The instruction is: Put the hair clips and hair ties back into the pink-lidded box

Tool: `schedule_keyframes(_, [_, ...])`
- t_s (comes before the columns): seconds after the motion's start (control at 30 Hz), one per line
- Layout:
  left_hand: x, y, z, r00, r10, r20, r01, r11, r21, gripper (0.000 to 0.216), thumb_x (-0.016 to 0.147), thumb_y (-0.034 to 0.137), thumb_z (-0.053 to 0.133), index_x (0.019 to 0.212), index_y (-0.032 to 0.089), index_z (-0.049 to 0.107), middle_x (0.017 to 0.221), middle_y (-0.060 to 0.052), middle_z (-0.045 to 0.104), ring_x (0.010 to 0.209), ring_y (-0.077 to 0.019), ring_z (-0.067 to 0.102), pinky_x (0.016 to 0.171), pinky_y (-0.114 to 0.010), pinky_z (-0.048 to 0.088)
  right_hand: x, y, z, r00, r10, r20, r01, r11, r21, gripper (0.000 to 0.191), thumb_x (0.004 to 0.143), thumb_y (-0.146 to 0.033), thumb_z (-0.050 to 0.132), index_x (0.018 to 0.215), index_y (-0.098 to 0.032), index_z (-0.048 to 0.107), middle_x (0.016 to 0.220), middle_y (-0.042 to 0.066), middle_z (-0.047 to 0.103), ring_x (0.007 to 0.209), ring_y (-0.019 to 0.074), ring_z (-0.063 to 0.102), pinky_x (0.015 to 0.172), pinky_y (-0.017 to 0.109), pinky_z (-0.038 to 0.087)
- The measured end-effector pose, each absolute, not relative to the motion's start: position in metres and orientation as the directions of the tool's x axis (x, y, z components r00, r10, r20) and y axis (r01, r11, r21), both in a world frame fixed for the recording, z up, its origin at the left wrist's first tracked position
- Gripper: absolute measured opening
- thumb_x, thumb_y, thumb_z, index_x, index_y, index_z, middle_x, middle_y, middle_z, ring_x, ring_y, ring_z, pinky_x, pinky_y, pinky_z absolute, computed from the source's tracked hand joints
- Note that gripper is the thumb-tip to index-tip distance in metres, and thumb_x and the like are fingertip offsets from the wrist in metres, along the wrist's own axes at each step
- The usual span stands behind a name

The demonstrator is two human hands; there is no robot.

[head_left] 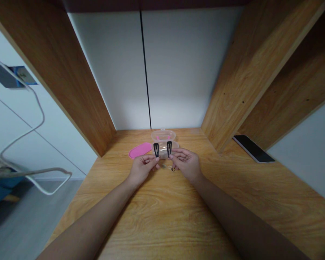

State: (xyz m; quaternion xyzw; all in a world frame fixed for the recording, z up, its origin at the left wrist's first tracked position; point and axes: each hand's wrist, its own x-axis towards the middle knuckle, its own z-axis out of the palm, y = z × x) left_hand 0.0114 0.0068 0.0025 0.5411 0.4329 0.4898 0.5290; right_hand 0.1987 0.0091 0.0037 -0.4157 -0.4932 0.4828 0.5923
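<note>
My left hand (144, 167) pinches the lower end of a black snap hair clip (156, 149), which points upward. In my right hand (186, 163), a second black snap hair clip (169, 148) is pinched the same way, a short gap from the first. Behind both clips stands a clear plastic case (164, 154) with its see-through lid (163, 135) raised at the back. Some shiny content shows inside, too small to name. Below the clips, between my hands, a small black ring (173, 169) and other tiny items lie on the wood.
A pink oval piece (139, 150) lies left of the case on the wooden desk (162, 216). To the right rests a dark-screened phone (253, 148). Wooden side panels (70, 79) flank the desk. A white cable (40, 108) hangs at the far left.
</note>
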Motion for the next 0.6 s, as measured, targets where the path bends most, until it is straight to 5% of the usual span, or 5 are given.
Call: schedule_keyframes(0.6, [0.0112,0.0074,0.0011,0.183,0.98,0.081,-0.053,-0.072,0.996,0.043,0.072,0.053,0.08,0.082,0.012,0.076,0.06,-0.004,0.07,0.049,-0.0092,0.053,0.052,-0.022,0.04,0.1987,0.0101,-0.0015,-0.028,0.971,0.238,-0.155,0.231,-0.961,0.038,0.066,-0.035,0.085,0.096,-0.016,0.072,0.067,0.001,0.073,0.045,0.0106,0.061,0.042,0.022,0.05])
